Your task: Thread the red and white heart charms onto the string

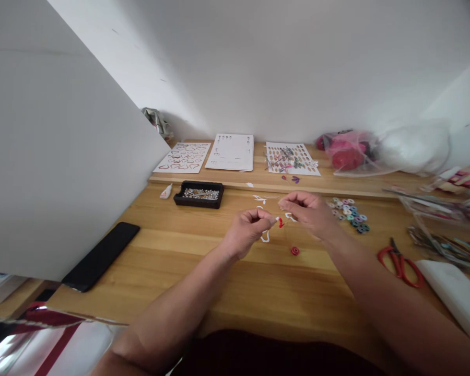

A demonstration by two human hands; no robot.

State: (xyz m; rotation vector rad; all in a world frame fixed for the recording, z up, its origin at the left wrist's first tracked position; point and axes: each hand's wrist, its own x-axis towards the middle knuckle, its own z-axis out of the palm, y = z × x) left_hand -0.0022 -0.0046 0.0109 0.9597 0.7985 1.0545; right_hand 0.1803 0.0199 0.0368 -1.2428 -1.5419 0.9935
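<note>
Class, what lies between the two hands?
The head view shows a small red piece and a white shape between the left hand and the right hand.

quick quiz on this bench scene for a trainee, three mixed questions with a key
1. Multiple choice: what colour is the small curved piece just beyond the tip of the left hand?
a) green
b) red
c) black

2. True or false: the red-handled cutters lie on the table, held by neither hand.

3. Fill in: of the two hands, the ____ one is nearer the black tray.

Key: 1 b; 2 true; 3 left.
</note>
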